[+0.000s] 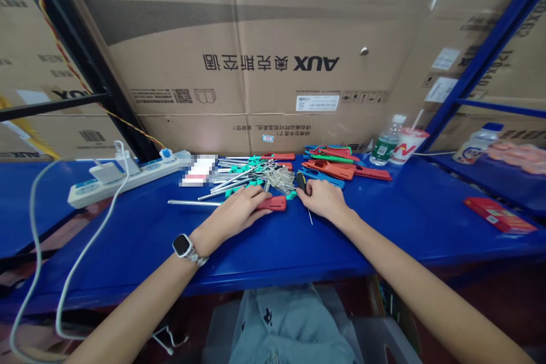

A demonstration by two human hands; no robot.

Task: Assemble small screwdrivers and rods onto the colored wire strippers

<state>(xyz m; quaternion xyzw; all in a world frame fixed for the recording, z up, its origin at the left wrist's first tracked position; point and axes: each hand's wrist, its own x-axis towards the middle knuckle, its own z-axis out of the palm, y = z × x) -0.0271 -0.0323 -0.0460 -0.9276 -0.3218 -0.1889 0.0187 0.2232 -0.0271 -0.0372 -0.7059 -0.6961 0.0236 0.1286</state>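
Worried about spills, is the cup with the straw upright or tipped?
Upright: the cup stands on its base, lid and straw on top.

Big brown boxes stood behind a blue table.

The flat cardboard (273, 28) made a tall wall with upside-down black letters on it. A black post (85, 51) leaned on the left and a blue post (482, 40) leaned on the right. The shiny blue tabletop (396, 216) caught soft light, and the floor (191, 318) below looked dark and reddish.

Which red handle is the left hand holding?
The front red handle, its metal rod pointing left; the other red handles lie farther back, clear of the left hand.
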